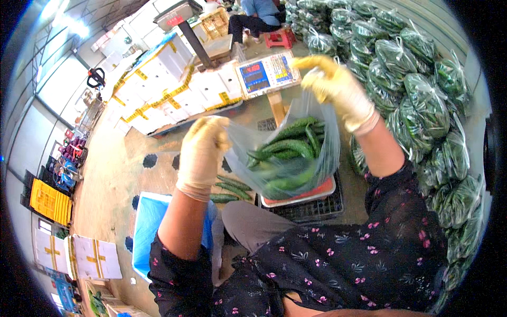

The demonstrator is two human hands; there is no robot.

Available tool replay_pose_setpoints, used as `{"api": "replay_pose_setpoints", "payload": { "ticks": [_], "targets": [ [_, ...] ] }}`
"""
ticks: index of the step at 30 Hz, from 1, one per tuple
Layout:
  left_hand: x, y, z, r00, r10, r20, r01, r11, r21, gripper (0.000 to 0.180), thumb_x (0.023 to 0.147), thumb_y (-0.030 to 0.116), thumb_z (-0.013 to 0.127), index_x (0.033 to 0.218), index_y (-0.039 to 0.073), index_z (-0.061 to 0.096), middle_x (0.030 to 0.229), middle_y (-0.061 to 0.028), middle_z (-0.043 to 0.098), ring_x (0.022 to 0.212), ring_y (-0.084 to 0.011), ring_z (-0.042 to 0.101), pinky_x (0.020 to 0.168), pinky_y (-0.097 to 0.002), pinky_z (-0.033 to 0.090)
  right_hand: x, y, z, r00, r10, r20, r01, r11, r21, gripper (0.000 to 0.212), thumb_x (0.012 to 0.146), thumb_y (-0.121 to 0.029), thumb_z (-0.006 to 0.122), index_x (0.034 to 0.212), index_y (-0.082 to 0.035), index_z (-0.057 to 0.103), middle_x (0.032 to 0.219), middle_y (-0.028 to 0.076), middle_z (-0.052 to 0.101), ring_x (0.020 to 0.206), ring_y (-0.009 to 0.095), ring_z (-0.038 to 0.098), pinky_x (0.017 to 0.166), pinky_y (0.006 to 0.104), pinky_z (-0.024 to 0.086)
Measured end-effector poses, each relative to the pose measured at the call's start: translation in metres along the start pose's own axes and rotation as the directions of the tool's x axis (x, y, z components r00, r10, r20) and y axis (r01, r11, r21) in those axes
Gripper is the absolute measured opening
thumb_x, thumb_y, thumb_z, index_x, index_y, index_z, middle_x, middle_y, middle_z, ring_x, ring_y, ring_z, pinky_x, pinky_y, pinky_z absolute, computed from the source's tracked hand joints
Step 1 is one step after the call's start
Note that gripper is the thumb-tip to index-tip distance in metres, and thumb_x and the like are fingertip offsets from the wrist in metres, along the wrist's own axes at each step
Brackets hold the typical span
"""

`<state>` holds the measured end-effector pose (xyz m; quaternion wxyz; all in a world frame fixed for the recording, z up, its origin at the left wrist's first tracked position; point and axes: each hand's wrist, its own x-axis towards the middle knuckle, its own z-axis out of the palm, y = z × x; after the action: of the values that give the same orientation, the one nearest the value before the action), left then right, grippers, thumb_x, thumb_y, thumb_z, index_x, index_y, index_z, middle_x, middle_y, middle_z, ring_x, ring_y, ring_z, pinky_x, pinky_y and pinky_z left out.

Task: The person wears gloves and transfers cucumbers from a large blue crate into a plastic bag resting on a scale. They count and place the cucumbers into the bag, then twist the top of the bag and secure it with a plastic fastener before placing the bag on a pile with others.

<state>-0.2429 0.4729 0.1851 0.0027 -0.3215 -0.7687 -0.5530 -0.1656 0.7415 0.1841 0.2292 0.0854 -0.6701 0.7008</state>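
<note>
In front of me a clear plastic bag (330, 158) holds several dark green cucumbers (288, 149). Its mouth is stretched wide between my gloved hands. My left hand (203, 150), in a pale yellow glove, is closed on the bag's left edge. Higher up, my right hand (338, 92), gloved the same way, pinches the right edge, its index finger pointing out toward the left. The bag rests on a scale with a red and white platform (309, 194). Behind it stands the scale's lit display panel (268, 75). Loose cucumbers (232, 187) lie beside my left forearm.
Filled bags of cucumbers (422, 105) are piled along the right wall. White foam boxes (169, 95) with yellow tape stand far left of the display. A blue-lined box (150, 232) is by my left elbow. Beyond, a person (259, 16) sits near a red stool (280, 38).
</note>
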Motion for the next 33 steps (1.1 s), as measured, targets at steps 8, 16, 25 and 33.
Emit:
{"api": "replay_pose_setpoints", "payload": {
  "ticks": [8,16,25,33],
  "targets": [
    [0.022,0.024,0.043,0.924,0.326,0.199,-0.352,0.523,0.776,0.015,0.083,0.016,0.052,0.075,0.004,0.058,0.073,-0.0181,0.061,0.069,-0.0359,0.058,0.064,-0.0379,0.047,0.022,0.1,0.091,0.867,-0.351,0.353,0.445,0.865,-0.232,0.039,0.08,-0.025,0.062,0.112,-0.004,0.055,0.088,0.014,0.065,0.082,0.027,0.064,0.075,0.0357,0.05],
    [0.005,-0.05,0.051,0.971,0.201,0.131,-0.214,0.972,0.097,0.064,0.077,0.008,0.069,0.132,0.001,0.037,0.12,-0.0098,0.051,0.114,-0.0178,0.048,0.096,-0.031,0.04,0.015,0.066,0.062,0.931,0.09,0.354,0.045,0.933,-0.357,0.012,0.084,-0.014,0.062,0.089,-0.003,0.063,0.079,0.006,0.066,0.071,0.01,0.059,0.067,0.0274,0.048],
    [0.018,-0.093,0.056,0.99,-0.117,0.073,0.138,0.837,-0.529,0.034,0.098,0.029,0.041,0.088,0.001,0.057,0.072,-0.0064,0.057,0.067,-0.016,0.053,0.068,-0.0273,0.043,0.011,0.025,0.025,0.989,0.07,0.128,-0.022,0.939,-0.344,0.014,0.08,-0.011,0.066,0.091,-0.002,0.065,0.087,0.006,0.066,0.08,0.01,0.061,0.071,0.0261,0.048],
    [0.015,-0.08,0.057,0.98,-0.196,0.034,0.179,0.793,-0.583,0.035,0.098,0.033,0.042,0.083,0.004,0.054,0.068,-0.0033,0.051,0.064,-0.0132,0.048,0.064,-0.0262,0.04,0.002,0.19,0.08,0.768,0.291,0.571,0.266,0.666,-0.697,0.023,0.079,-0.023,0.052,0.09,-0.008,0.066,0.088,0.017,0.065,0.085,0.036,0.061,0.078,0.043,0.047]
  ]
}}
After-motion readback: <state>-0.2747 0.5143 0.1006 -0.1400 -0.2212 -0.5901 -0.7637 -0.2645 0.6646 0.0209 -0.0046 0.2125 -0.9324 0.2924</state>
